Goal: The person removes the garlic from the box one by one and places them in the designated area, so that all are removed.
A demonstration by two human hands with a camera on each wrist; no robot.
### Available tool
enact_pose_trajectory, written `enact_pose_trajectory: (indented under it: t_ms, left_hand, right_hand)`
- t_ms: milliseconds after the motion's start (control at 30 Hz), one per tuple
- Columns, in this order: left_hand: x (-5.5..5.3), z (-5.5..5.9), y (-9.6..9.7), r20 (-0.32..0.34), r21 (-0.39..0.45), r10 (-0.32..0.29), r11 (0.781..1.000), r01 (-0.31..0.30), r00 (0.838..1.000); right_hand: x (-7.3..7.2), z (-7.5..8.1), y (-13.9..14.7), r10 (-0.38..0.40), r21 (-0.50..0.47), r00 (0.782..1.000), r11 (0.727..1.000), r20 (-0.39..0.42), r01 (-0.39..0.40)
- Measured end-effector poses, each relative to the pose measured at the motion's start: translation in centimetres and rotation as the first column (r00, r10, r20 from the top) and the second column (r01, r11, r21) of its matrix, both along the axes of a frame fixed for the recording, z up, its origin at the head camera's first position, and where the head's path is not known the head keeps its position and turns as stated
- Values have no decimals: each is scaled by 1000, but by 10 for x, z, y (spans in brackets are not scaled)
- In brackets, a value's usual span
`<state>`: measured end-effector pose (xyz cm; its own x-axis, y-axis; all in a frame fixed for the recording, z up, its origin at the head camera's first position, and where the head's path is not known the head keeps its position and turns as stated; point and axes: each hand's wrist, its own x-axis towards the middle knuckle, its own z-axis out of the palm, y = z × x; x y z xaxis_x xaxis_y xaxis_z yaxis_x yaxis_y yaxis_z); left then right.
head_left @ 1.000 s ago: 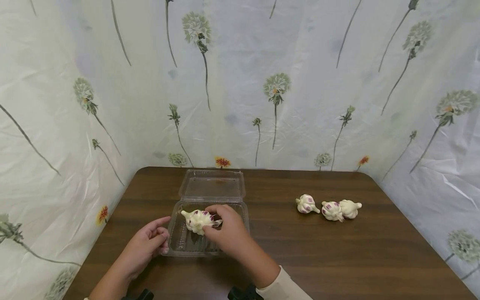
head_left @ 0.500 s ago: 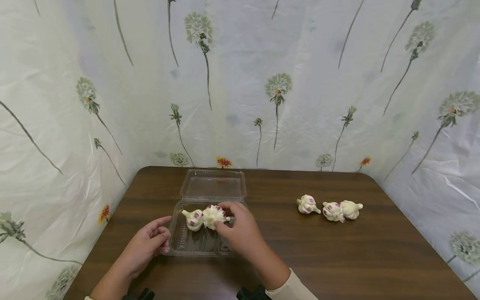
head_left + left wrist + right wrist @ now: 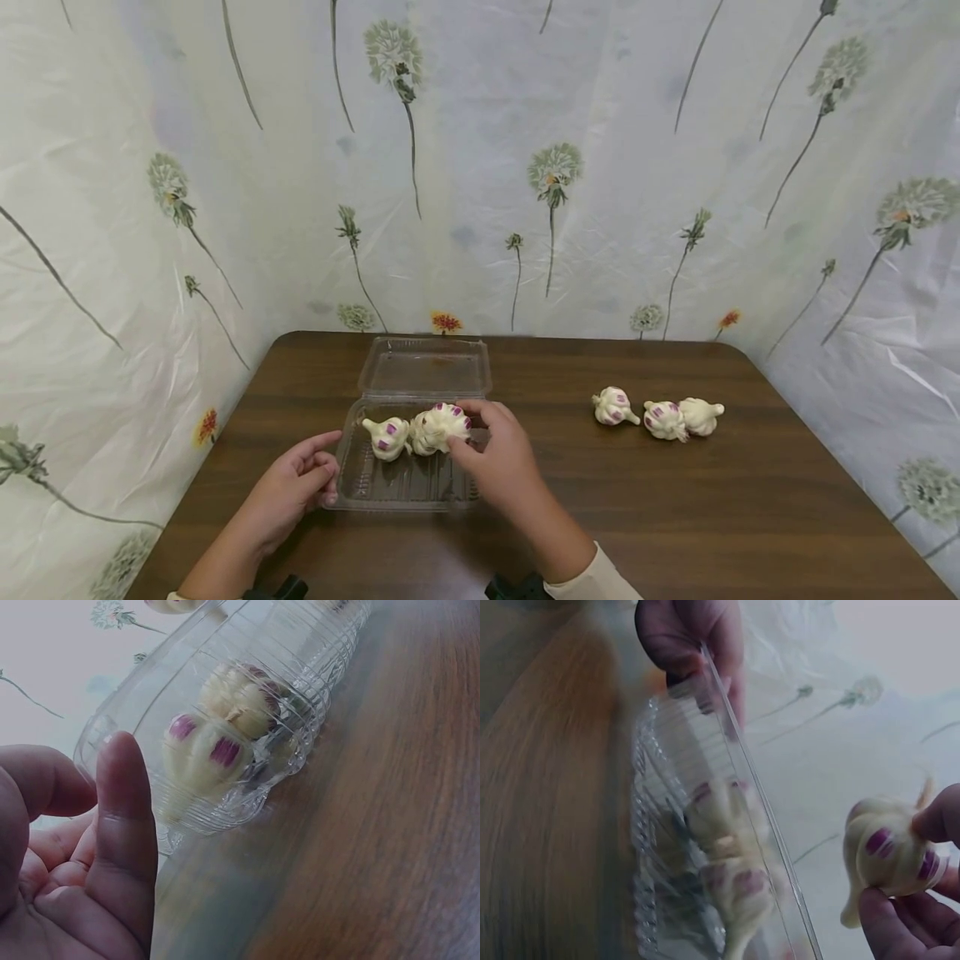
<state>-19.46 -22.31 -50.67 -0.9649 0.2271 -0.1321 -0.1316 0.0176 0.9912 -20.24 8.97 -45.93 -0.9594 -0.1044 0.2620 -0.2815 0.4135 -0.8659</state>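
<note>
A hinged clear plastic container (image 3: 397, 505) lies with its lid (image 3: 423, 367) back. Inside it sit two white garlic bulbs with purple patches, the left bulb (image 3: 387, 439) and the middle bulb (image 3: 424, 434). My right hand (image 3: 510, 458) pinches a third garlic bulb (image 3: 889, 847) between thumb and fingers; in the right wrist view this bulb is above the container rim. My left hand (image 3: 296, 483) is at the container's left rim, index finger reaching along it and the other fingers curled, gripping the edge.
On the brown wooden table (image 3: 637, 517), several more garlic bulbs lie to the right: a separate bulb (image 3: 613, 406), and a purple-patched bulb (image 3: 664, 421) against a plainer bulb (image 3: 701, 416). A flower-printed sheet (image 3: 465, 167) hangs behind and at both sides.
My right hand has moved to the right along the container with its garlic bulb, uncovering the middle bulb beneath. My left hand has stayed at the left rim.
</note>
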Motion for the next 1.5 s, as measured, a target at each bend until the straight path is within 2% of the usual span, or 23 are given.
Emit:
enact_pose_trajectory:
  t_ms: [567, 1000, 1267, 1500]
  left_hand:
    - [1, 3, 1, 1, -18, 13, 1000, -13, 1000]
    - [-1, 1, -1, 0, -19, 0, 1000, 0, 1000]
    - [0, 2, 0, -1, -12, -1, 1000, 1, 1000]
    - [-2, -2, -1, -8, 2, -16, 1000, 16, 1000]
  right_hand:
    - [-1, 1, 21, -114, -66, 992, 992, -46, 111]
    - [-3, -4, 39, -164, -48, 985, 986, -54, 162]
    - [-7, -1, 58, -185, -3, 983, 983, -18, 185]
    - [-9, -6, 74, -211, 28, 978, 977, -8, 211]
